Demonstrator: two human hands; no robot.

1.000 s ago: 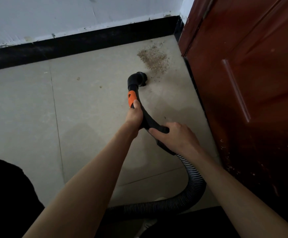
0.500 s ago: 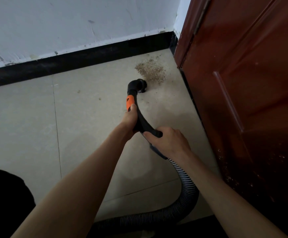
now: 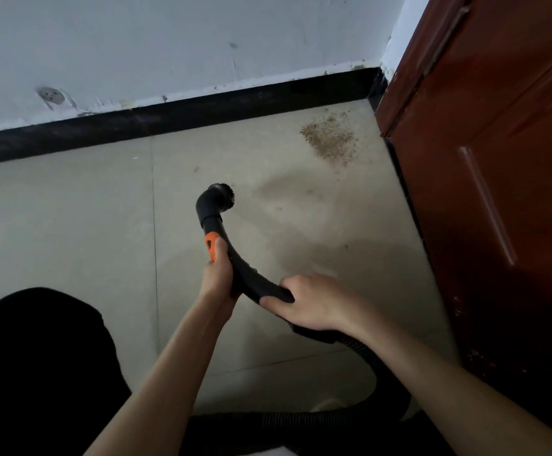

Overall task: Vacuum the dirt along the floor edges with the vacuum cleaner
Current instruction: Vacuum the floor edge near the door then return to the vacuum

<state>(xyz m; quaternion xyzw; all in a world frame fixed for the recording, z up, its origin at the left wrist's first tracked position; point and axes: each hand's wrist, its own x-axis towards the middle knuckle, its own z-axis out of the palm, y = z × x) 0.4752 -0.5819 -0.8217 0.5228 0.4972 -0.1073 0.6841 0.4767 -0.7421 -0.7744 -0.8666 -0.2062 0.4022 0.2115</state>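
A black curved vacuum wand (image 3: 248, 274) with an orange switch (image 3: 210, 245) ends in a round brush nozzle (image 3: 220, 199) held just above the beige tiled floor. My left hand (image 3: 217, 278) grips the wand just below the orange switch, thumb along it. My right hand (image 3: 314, 304) grips the wand's rear end, where the ribbed hose (image 3: 376, 383) begins. A patch of brown dirt (image 3: 330, 139) lies in the corner, between the black skirting and the red door, well beyond and to the right of the nozzle.
A black skirting board (image 3: 169, 120) runs along the white wall at the back. A dark red wooden door (image 3: 498, 192) fills the right side. The hose loops along the floor at the bottom. My dark-clothed knee (image 3: 38, 373) is at lower left.
The nozzle has drawn back from the dirt patch, toward me and leftward; one second ago it sat right at the patch's edge. Both hands keep their grip on the wand.
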